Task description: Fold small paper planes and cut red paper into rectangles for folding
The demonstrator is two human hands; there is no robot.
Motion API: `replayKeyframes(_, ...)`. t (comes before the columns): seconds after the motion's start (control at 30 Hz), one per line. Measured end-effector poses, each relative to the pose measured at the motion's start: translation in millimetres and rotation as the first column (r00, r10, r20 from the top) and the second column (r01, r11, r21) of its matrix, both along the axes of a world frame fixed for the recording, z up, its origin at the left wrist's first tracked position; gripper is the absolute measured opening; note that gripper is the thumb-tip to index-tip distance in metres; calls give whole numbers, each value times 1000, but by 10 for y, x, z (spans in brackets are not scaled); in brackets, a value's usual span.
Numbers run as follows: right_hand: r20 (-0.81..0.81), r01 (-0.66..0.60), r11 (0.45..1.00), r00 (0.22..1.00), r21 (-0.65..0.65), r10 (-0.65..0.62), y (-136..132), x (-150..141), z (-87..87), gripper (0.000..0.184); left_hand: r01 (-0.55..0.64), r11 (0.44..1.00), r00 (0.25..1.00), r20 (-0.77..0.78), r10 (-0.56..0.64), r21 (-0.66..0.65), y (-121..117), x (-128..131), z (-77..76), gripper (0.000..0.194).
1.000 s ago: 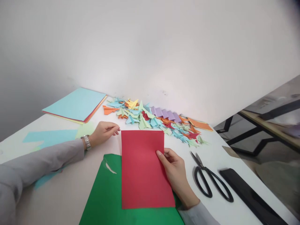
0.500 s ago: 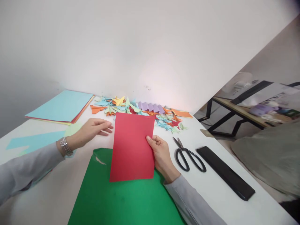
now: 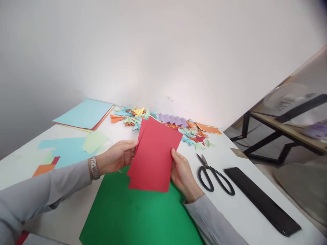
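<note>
Several sheets of red paper (image 3: 155, 156), slightly fanned apart, are held up over a green mat (image 3: 143, 217). My left hand (image 3: 119, 156) grips the left edge of the sheets, thumb on top and fingers behind. On the right edge, my right hand (image 3: 182, 173) pinches them with its thumb in front; its other fingers are partly hidden behind the paper. Beyond the sheets lies a pile of small folded paper planes (image 3: 130, 119) in many colours, partly covered by the red paper. Black-handled scissors (image 3: 214, 175) rest right of my right hand.
A stack of coloured paper (image 3: 84, 114) lies at the back left, with blue paper scraps (image 3: 68, 148) and a pale green piece (image 3: 94, 141) before it. A long black object (image 3: 263, 200) lies along the table's right side. Orange paper (image 3: 208, 128) sits near the wall.
My left hand has moved right and taken hold of the red paper's left edge. The sheets, aligned before, are now tilted and fanned apart. The camera view has shifted too.
</note>
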State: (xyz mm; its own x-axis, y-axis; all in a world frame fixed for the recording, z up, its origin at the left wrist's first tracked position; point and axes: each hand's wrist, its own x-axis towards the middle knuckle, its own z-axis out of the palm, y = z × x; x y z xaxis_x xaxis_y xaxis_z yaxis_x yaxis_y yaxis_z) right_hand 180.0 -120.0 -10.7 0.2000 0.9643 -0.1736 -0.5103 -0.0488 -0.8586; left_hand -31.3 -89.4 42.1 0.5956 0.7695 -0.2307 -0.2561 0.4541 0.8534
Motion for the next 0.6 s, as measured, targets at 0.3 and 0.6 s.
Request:
replayKeyframes(0.3, 150, 58, 998, 987, 11, -59, 28, 50, -88, 38, -196, 980, 926, -323, 198, 39, 324, -452, -86, 15)
replayKeyframes(0.6, 87, 68, 996, 994, -51, -63, 33, 57, -74, 34, -375, 919, 803, -453, 387, 120, 469, -1346, -130, 13)
